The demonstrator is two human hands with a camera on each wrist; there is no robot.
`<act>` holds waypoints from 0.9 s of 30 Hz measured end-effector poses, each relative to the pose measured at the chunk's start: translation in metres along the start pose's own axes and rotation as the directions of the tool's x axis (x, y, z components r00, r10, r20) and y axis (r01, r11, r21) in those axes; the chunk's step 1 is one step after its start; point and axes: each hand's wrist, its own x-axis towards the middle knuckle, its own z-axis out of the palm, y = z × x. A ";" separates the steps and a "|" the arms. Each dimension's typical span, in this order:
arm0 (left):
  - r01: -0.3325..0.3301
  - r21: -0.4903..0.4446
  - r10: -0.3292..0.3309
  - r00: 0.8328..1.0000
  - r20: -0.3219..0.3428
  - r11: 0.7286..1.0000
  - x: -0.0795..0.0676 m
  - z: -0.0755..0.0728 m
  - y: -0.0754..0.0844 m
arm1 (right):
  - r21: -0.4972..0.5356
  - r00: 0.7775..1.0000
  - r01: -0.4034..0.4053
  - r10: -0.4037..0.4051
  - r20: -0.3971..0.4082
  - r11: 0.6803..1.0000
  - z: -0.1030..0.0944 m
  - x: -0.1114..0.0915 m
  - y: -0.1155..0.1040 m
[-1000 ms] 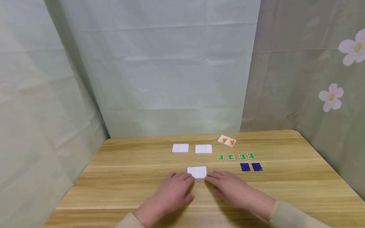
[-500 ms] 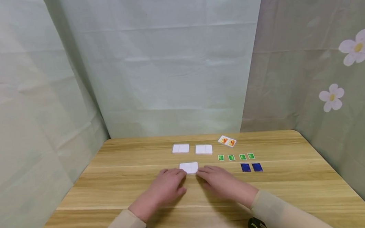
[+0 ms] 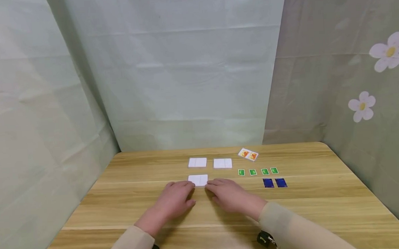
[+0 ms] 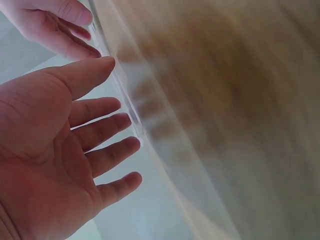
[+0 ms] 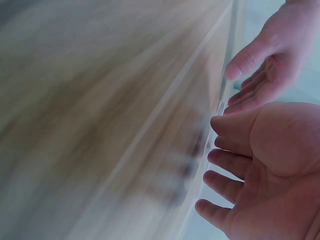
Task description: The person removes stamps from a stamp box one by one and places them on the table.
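A white card (image 3: 198, 180) with a line down its middle lies flat on the wooden table, between my two hands. Fingertips of my left hand (image 3: 176, 199) touch its near left corner. At its near right corner, the fingertips of my right hand (image 3: 228, 195) rest on it. The left wrist view shows the left hand's fingers extended and slightly bent, gripping nothing. In the right wrist view the right hand's fingers (image 5: 227, 162) are likewise loosely extended. The card cannot be made out clearly in either wrist view.
Behind the card lie two similar white cards (image 3: 222, 163). An orange-pictured card (image 3: 248, 154) lies tilted at the back right. Several small green cards (image 3: 252, 172) form a row, with two dark blue cards (image 3: 268, 183) in front. Pale cloth (image 3: 184, 84) hangs behind the table (image 3: 129, 211).
Both hands have slid the white card leftward and away from me, bringing it in front of the back left white card. The other cards stay put.
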 end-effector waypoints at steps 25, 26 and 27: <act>-0.028 -0.017 0.028 0.999 -0.017 0.999 0.010 -0.003 0.007 | 0.111 0.994 -0.041 0.052 -0.092 0.993 -0.011 -0.020 0.019; -0.034 -0.018 0.034 0.999 -0.017 0.999 0.013 -0.004 0.009 | 0.120 0.993 -0.051 0.063 -0.098 0.991 -0.012 -0.023 0.021; -0.039 -0.014 0.038 0.999 -0.018 0.999 0.015 -0.004 0.010 | 0.127 0.992 -0.060 0.073 -0.106 0.990 -0.013 -0.026 0.025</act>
